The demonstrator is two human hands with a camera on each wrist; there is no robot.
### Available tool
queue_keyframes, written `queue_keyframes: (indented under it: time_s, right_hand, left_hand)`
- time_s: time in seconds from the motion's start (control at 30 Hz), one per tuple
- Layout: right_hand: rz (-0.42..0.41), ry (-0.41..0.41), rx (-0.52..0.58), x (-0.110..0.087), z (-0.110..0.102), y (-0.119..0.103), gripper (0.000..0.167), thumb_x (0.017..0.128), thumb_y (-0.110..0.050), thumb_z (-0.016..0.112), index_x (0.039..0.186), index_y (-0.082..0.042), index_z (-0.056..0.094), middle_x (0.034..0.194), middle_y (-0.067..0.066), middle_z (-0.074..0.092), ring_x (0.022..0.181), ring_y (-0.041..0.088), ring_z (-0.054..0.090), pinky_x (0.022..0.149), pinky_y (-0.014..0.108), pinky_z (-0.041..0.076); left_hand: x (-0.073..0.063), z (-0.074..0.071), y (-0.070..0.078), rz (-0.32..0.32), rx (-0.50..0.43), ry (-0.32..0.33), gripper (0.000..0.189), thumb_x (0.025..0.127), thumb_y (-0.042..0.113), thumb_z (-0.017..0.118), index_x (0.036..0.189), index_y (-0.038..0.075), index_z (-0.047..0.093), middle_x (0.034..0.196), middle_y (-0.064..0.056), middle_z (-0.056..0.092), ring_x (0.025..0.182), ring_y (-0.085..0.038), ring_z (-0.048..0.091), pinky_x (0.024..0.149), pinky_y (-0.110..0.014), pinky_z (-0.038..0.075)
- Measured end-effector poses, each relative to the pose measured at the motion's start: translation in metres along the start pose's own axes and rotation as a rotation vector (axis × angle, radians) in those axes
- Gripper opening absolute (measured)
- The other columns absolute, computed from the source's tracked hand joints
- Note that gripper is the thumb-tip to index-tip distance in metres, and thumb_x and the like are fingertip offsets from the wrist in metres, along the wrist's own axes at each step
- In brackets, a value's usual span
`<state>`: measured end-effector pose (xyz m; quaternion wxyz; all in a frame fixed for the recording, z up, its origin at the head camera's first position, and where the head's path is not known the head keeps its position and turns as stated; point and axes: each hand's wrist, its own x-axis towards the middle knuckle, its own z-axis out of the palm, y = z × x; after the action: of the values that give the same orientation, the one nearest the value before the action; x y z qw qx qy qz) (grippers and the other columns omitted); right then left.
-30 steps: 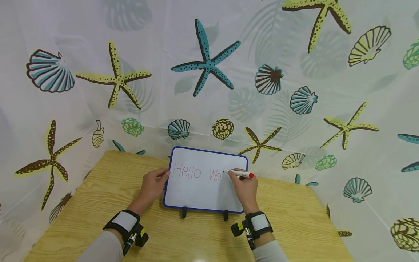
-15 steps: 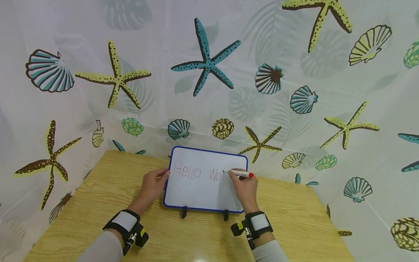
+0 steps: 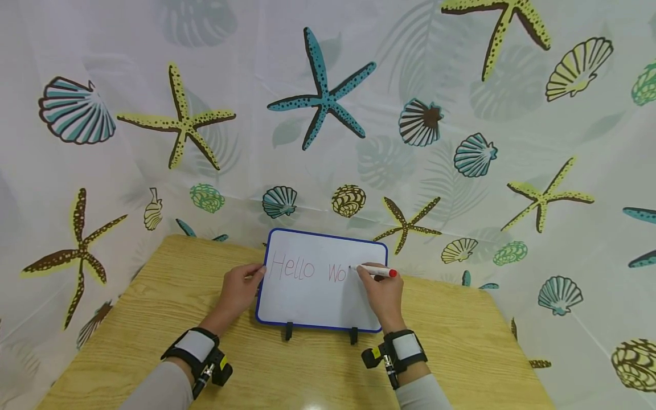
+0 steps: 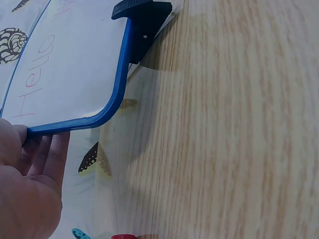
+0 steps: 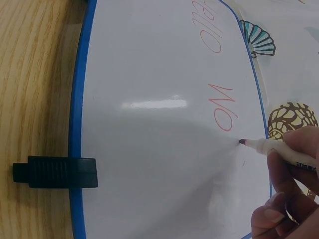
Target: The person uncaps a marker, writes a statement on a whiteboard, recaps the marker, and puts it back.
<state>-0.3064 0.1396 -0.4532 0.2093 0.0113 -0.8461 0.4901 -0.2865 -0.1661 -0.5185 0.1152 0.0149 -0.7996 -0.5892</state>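
A small whiteboard (image 3: 315,304) with a blue frame leans upright on two black stand clips. Red writing (image 3: 292,267) on it reads "Hello Wo". My left hand (image 3: 240,291) pinches the board's left edge; in the left wrist view the thumb lies at the front and the fingers (image 4: 56,152) reach behind. With my right hand (image 3: 385,293) I grip a white marker (image 3: 376,271) with a red end. Its dark tip (image 5: 242,142) is at the board's surface, just past the "o"; whether it touches I cannot tell. A tiny faint stroke shows beside it.
One black clip (image 3: 288,331) holds the board's bottom edge at left, another clip (image 3: 353,336) at right. The board stands on a wooden table (image 3: 169,296). Behind hangs a white cloth (image 3: 246,154) printed with starfish and shells. A small red object (image 4: 123,236) shows at the left wrist view's bottom.
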Motion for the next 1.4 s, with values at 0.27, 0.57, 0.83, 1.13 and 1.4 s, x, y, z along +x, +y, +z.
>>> queue_keyframes:
  time_s: [0.27, 0.57, 0.83, 1.13, 1.4]
  right_hand:
    - [0.003, 0.003, 0.004, 0.0, 0.0, 0.0003, 0.012, 0.089, -0.021, 0.08, 0.093, -0.01, 0.081, 0.075, 0.007, 0.066, 0.063, 0.021, 0.047, 0.052, 0.026, 0.034]
    - [-0.001, 0.01, 0.013, 0.0008, 0.0003, 0.0022, 0.012, 0.088, -0.02, 0.081, 0.092, -0.009, 0.081, 0.078, 0.007, 0.069, 0.063, 0.019, 0.048, 0.053, 0.026, 0.036]
    - [0.018, -0.009, 0.003, 0.0006, -0.0004, 0.0035, 0.013, 0.086, -0.019, 0.082, 0.092, -0.007, 0.079, 0.08, 0.009, 0.07, 0.067, 0.019, 0.053, 0.055, 0.026, 0.04]
    - [0.069, -0.068, -0.023, -0.0035, -0.0031, 0.0032, 0.018, 0.085, -0.019, 0.082, 0.092, -0.005, 0.073, 0.088, 0.01, 0.071, 0.076, 0.021, 0.06, 0.063, 0.031, 0.047]
    - [0.079, -0.1, -0.048, -0.0059, -0.0049, 0.0063, 0.029, 0.085, -0.021, 0.082, 0.104, -0.004, 0.07, 0.096, 0.011, 0.072, 0.079, 0.02, 0.061, 0.066, 0.03, 0.049]
  left_hand:
    - [-0.0003, 0.0001, 0.0009, -0.007, 0.008, 0.003, 0.033, 0.107, 0.018, 0.056, 0.131, -0.003, 0.066, 0.124, -0.022, 0.069, 0.104, -0.035, 0.072, 0.078, -0.04, 0.064]
    - [-0.0007, 0.0001, 0.0012, -0.006, 0.008, 0.002, 0.033, 0.107, 0.018, 0.056, 0.131, -0.003, 0.067, 0.123, -0.022, 0.07, 0.103, -0.035, 0.072, 0.078, -0.041, 0.064]
    - [0.0001, 0.0001, -0.0005, -0.012, 0.024, -0.005, 0.034, 0.108, 0.02, 0.055, 0.132, -0.002, 0.066, 0.124, -0.021, 0.069, 0.106, -0.035, 0.071, 0.081, -0.041, 0.063]
    - [0.0003, -0.0007, 0.0006, 0.003, 0.015, 0.0, 0.033, 0.107, 0.017, 0.055, 0.132, -0.003, 0.066, 0.125, -0.023, 0.069, 0.105, -0.037, 0.072, 0.079, -0.04, 0.063]
    - [-0.0006, -0.0002, 0.0011, -0.016, 0.016, -0.008, 0.034, 0.108, 0.019, 0.055, 0.132, -0.002, 0.066, 0.127, -0.022, 0.068, 0.108, -0.036, 0.071, 0.08, -0.04, 0.063]
